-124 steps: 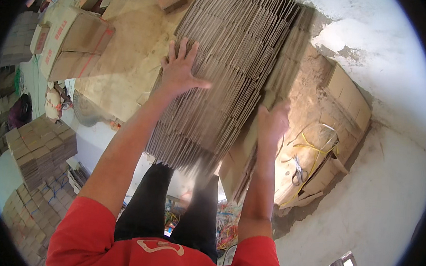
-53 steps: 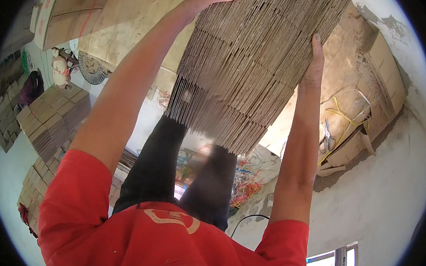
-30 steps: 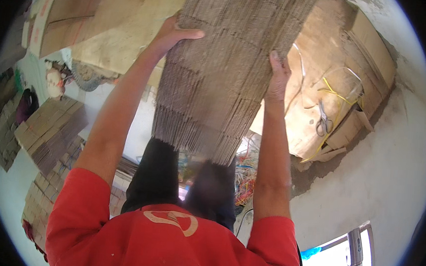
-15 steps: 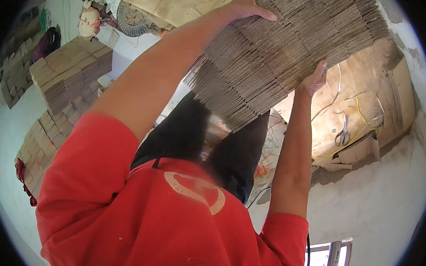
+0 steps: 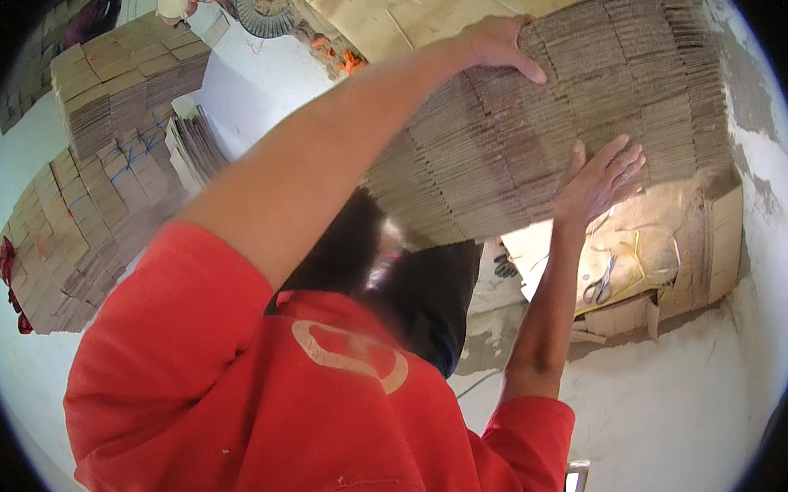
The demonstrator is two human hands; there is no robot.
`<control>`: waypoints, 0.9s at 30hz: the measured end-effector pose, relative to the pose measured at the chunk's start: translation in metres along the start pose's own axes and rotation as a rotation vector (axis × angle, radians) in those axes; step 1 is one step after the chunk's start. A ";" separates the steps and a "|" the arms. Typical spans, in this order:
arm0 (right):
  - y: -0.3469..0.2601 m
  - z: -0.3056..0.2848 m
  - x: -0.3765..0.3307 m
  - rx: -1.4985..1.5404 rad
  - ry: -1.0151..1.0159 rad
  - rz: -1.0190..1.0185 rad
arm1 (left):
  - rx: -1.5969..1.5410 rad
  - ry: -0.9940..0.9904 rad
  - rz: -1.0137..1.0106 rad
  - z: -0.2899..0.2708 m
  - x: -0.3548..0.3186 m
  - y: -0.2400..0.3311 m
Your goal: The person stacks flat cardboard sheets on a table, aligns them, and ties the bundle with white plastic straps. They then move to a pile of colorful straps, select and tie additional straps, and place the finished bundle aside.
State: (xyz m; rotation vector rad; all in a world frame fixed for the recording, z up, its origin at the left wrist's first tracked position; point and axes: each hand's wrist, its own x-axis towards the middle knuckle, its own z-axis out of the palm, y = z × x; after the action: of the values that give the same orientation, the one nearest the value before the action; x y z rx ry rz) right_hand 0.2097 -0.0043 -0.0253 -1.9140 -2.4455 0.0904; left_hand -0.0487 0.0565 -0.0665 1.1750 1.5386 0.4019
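Observation:
A long block of many thin brown cardboard pieces (image 5: 527, 141), packed edge to edge in rows, spans the upper middle of the view. My left hand (image 5: 504, 47) lies at its far left side, thumb stretched over the cardboard edges and apart from the fingers, which are partly hidden. On the near right side, my right hand (image 5: 598, 179) rests flat against the block with its fingers spread. Neither hand is closed round the cardboard.
Scissors (image 5: 599, 289) and yellow strapping (image 5: 638, 261) lie on a cardboard-covered surface below the block. Stacks of tied cardboard (image 5: 98, 219) stand at left. A round ribbed grey object (image 5: 262, 5) is at the far left, near a large tan sheet (image 5: 372, 10). A wall runs along the right.
The cardboard block sits lower and further right in view, less slanted. My right hand has gone from cupping its near edge to lying spread on it. My left hand stays at the far side.

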 end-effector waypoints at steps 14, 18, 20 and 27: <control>-0.255 0.004 -0.219 1.301 -0.873 -0.713 | 0.024 -0.032 0.038 -0.003 0.003 0.002; -0.255 0.058 -0.228 1.322 -1.071 -0.284 | -0.004 -0.067 0.019 -0.006 0.006 0.004; -0.249 0.054 -0.207 1.284 -1.271 -0.082 | 0.054 -0.027 0.009 -0.005 0.004 0.003; -0.253 0.046 -0.188 1.253 -1.226 -0.034 | -0.006 0.003 0.029 -0.003 -0.003 -0.001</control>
State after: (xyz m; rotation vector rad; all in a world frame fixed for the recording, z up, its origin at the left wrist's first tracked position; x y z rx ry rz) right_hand 0.0066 -0.2485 -0.0524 -1.1772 -1.6685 2.5766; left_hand -0.0525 0.0544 -0.0644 1.1937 1.5238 0.4270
